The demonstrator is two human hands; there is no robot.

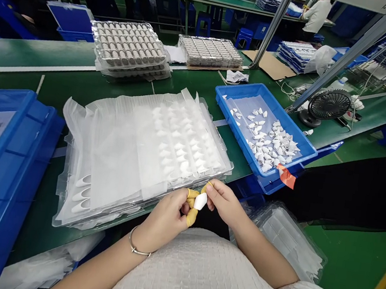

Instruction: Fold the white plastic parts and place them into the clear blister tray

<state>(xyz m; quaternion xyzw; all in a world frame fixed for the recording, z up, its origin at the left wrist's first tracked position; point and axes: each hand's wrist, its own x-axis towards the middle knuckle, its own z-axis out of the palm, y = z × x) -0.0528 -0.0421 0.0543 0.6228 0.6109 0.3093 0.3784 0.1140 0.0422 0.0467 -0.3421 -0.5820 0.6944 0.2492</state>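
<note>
Just in front of my body, a small smooth white cap-shaped part (200,201) sits between my hands. My left hand (172,208) is closed, pinching the part from the left with its thumb and fingers. From the right, my right hand (223,199) is closed at the part's upper edge, its fingertips pressed together there. Yellow finger cots cover fingertips on both hands. Beyond them lies a stack of clear plastic trays (226,164) under thin white sheets (117,148), with rows of white parts showing through. Similar loose white pieces (279,144) fill much of a blue bin (225,102) at the right.
At the left stands another blue bin (8,152) with white tube-like pieces. Stacked trays of grey-white parts (129,47) sit farther back. A black fan (328,105) and a slanted metal post (327,72) are at the right. Clear trays (288,234) lie below, beside my right arm.
</note>
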